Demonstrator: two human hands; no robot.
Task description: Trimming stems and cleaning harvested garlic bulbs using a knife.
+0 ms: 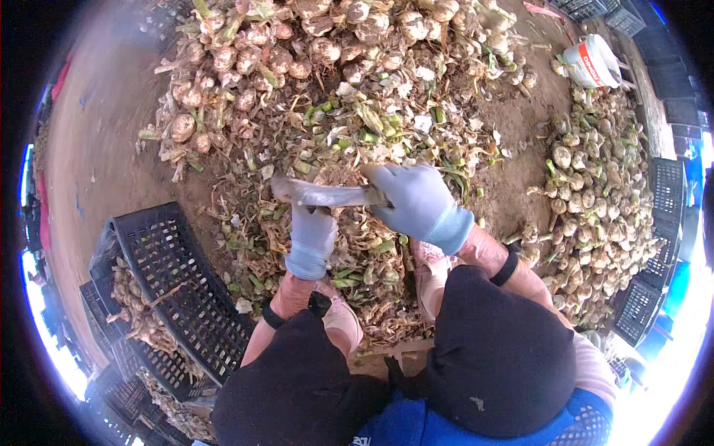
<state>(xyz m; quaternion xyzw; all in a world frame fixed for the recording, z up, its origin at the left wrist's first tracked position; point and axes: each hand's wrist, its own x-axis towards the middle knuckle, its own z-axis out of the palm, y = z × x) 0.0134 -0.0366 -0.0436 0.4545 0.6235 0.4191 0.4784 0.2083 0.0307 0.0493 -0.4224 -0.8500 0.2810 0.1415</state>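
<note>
Both my hands wear grey work gloves with light blue cuffs and meet over a heap of trimmings. Between them lies a long pale object, roughly level; blur hides whether it is a stalk or a blade. My left hand grips its left end from below, near a brownish rounded tip. My right hand closes around its right end, where a small dark part shows at the fingers. Under and beyond the hands spread cut green stalk pieces and dry skins. Farther off is a large pile of soiled garlic bulbs.
A black perforated plastic crate stands tilted at left, beside garlic. On the right lies another garlic pile, with a white bucket beyond it and black crates along its edge. My pink shoes flank the trimmings.
</note>
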